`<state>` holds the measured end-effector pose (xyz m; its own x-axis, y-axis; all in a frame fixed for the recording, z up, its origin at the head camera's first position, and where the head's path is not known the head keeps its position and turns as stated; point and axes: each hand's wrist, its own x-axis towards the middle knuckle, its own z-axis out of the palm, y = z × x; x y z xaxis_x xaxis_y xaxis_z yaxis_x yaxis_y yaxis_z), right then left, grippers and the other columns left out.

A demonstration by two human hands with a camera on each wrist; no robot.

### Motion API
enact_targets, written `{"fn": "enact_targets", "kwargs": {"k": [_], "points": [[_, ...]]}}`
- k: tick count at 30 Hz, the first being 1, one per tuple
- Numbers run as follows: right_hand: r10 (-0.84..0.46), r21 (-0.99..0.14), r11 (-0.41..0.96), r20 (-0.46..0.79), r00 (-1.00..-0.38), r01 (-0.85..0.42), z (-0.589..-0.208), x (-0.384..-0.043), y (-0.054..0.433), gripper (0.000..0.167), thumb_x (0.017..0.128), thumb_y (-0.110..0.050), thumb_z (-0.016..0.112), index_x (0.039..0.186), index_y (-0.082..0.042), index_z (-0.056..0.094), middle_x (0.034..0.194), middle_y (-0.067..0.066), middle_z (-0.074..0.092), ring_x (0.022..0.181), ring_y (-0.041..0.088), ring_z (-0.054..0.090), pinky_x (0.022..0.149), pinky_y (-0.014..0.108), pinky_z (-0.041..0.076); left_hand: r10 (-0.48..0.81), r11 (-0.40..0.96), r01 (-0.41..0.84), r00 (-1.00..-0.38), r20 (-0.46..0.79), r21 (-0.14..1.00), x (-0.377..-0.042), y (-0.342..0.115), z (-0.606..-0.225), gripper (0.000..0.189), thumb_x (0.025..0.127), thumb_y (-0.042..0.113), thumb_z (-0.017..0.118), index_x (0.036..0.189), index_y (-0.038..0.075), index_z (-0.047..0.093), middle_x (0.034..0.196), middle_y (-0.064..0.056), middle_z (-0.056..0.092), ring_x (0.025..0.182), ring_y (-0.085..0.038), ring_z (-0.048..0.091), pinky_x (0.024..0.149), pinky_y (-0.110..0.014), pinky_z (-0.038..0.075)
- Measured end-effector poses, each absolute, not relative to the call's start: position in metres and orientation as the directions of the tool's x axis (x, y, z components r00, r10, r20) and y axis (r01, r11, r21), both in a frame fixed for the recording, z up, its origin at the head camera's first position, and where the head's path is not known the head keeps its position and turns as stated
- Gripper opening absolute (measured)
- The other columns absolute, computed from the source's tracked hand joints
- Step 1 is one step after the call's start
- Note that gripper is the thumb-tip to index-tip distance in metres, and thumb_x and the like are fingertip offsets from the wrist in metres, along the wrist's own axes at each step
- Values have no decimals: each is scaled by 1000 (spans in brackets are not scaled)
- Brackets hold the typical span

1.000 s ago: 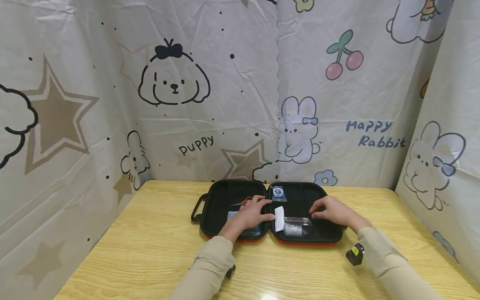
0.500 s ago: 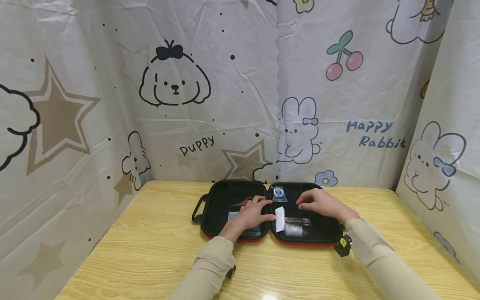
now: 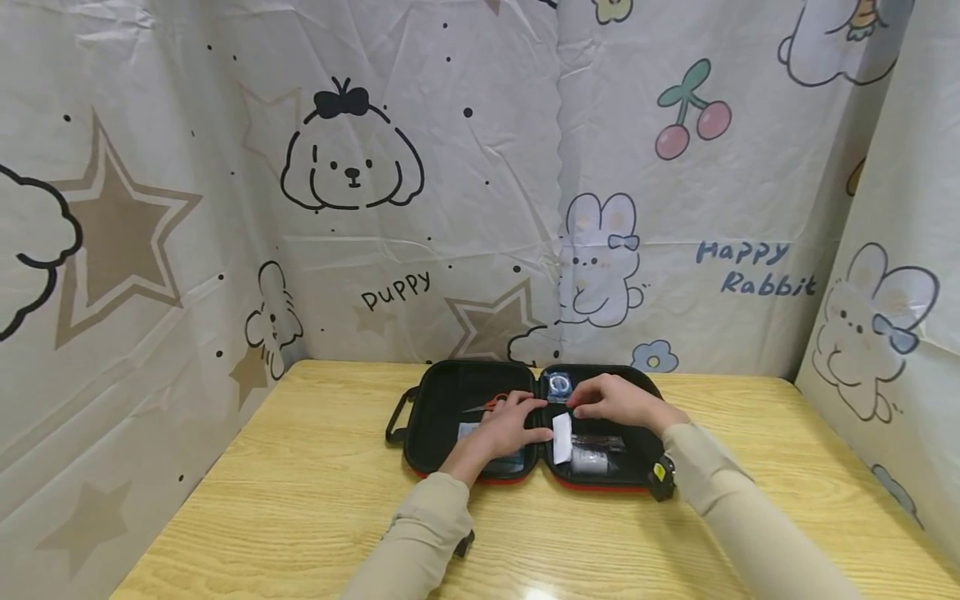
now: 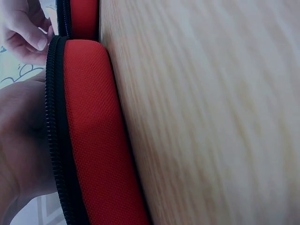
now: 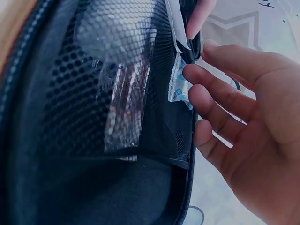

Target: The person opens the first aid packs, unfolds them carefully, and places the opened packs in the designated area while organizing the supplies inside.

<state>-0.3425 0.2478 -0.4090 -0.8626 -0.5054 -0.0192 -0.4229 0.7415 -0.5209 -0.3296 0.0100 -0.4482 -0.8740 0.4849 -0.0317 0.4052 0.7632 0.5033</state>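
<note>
A black zip case (image 3: 435,417) with a red outer shell lies unfolded on the table. My left hand (image 3: 506,429) rests over its left half, fingers stretched toward the hinge. Beside its fingertips stands a folded white piece (image 3: 562,439) in the right half. My right hand (image 3: 622,402) hovers over that half with loosely bent fingers and nothing held. Its fingertips are right by a small blue-and-clear packet (image 5: 179,82). Behind the mesh pocket lie a clear sleeve of thin brown sticks (image 5: 129,103) and a wrapped white roll (image 3: 590,461).
Orange-handled scissors (image 3: 487,405) and a pale blue packet (image 3: 467,429) lie in the left half, partly covered by my left hand. A carry handle (image 3: 401,415) juts out at the left. A printed cloth (image 3: 360,250) hangs behind the wooden table (image 3: 300,500).
My right hand has moved left across the case's right half, from the end of the brown sticks to the small blue packet. The left hand has stayed in place.
</note>
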Motion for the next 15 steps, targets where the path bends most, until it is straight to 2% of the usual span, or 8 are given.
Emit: {"fn": "enact_targets", "kwargs": {"k": [4, 15], "points": [[-506, -569, 724, -53, -861, -390, -412, -346, 245, 22, 95, -22, 66, 111, -9, 74, 111, 4, 73, 89, 12, 65, 79, 33, 55, 484, 768, 407, -875, -32, 494, -329, 11, -448, 60, 95, 53, 59, 148, 26, 47, 157, -8, 34, 141, -35, 36, 110, -57, 31], [-516, -652, 680, -101, -851, -335, -422, -352, 243, 27, 95, -22, 66, 116, -7, 71, 109, 7, 71, 79, 18, 62, 68, 31, 52, 484, 768, 406, -874, -34, 496, -329, 11, -446, 60, 95, 53, 59, 148, 26, 47, 157, -8, 34, 141, -36, 36, 110, -57, 31]]}}
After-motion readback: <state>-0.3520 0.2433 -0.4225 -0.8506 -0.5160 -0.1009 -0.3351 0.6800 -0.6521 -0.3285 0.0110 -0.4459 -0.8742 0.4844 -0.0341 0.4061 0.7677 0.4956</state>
